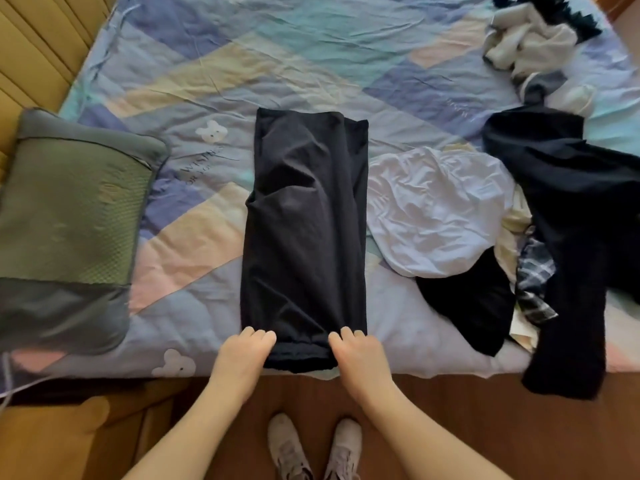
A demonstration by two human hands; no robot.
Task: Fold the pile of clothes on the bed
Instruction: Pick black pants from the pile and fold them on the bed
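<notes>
- The black garment [304,230], already narrowed into a long strip, was laid lengthwise down the middle of the patchwork bedsheet [214,64], its near end at the edge of the bed.
- A lopsided fold was judged the main risk: if the two near corners were lifted unevenly, the strip could be skewed and its side edges thrown out of line.
- The fabric looked thin and slippery, so it was thought that the layers folded underneath could slide apart when the near end was carried towards the far end.
- Ridges were seen running along the middle of the strip; it was judged that these would be pressed into creases if they were not smoothed first.
- The near hem was overhanging the mattress edge slightly, and a slip to the floor was considered possible if the grip were lost.
- The left hand [244,355] was seen at the near left corner, fingers curled over the cloth and pinching it.
- The right hand [356,355] was seen at the near right corner, gripping the hem in the same way.
- The unfolded pile [519,220], of white, black and plaid pieces, was left to the right, just beside the strip, and a green pillow [69,209] lay to the left.
</notes>
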